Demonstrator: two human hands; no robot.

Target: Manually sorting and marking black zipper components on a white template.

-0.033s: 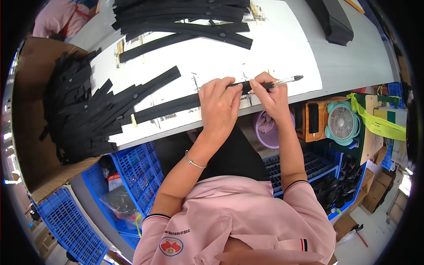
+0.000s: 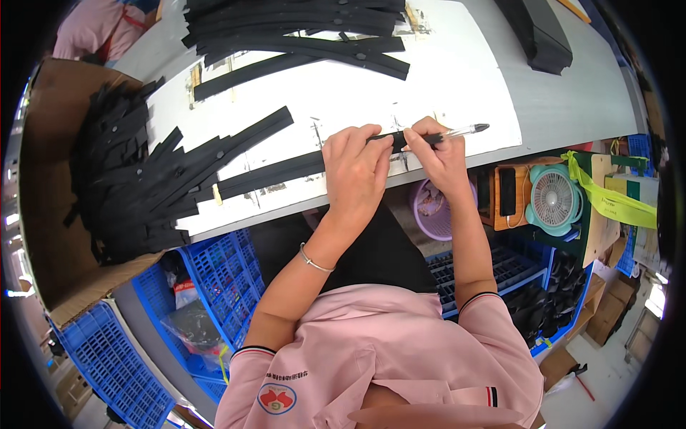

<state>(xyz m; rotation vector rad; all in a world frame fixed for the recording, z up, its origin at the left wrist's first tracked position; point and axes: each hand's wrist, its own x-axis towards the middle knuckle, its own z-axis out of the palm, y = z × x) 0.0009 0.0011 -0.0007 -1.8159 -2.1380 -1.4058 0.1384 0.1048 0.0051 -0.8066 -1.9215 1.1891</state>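
A single black strip (image 2: 275, 176) lay near the close edge of a white board (image 2: 464, 86), its long axis running from the near left to slightly farther off at right. The left hand (image 2: 356, 168) sat across it right of its middle, fingers drawn close together on the fabric; whether they pinched or only pressed could not be told. The right hand (image 2: 439, 157), nearer the strip's right end and partly hiding it, gripped a clear-barrelled pen (image 2: 468, 130) between thumb and fingers, its dark end jutting right, beyond the hand. Just beyond the strip's left part lay a loose heap of black strips (image 2: 125, 164), beside a cardboard box (image 2: 43, 129); a second stack (image 2: 293, 21) rested at the far side. Below the table's near edge, at right, stood a teal fan (image 2: 554, 198).
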